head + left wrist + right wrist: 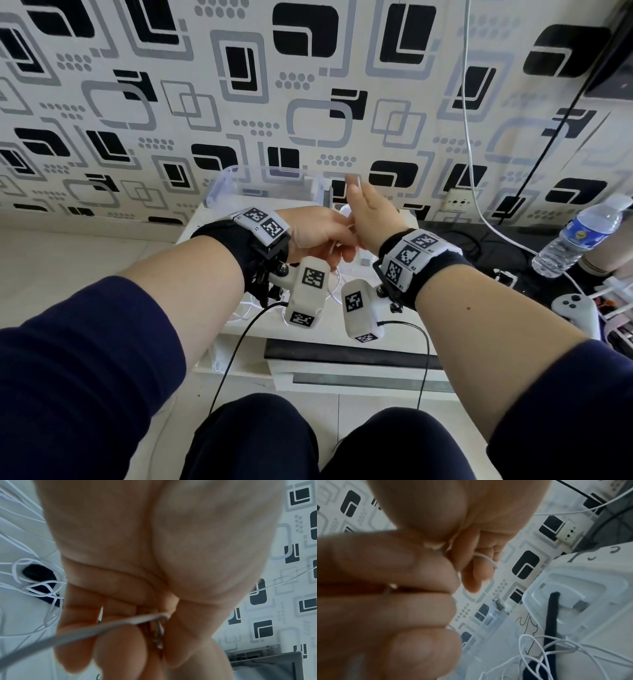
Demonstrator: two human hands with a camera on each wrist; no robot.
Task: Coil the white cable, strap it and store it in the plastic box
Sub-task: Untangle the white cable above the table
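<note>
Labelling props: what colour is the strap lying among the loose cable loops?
Black; the long fabric strap shows best in the right wrist view.

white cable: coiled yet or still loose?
Mostly loose. White cable lies in tangled loops over the black strap; left hand pinches one end.

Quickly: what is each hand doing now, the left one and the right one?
Left hand: fingers curled, holding the white cable.
Right hand: pinching the same cable.
</note>
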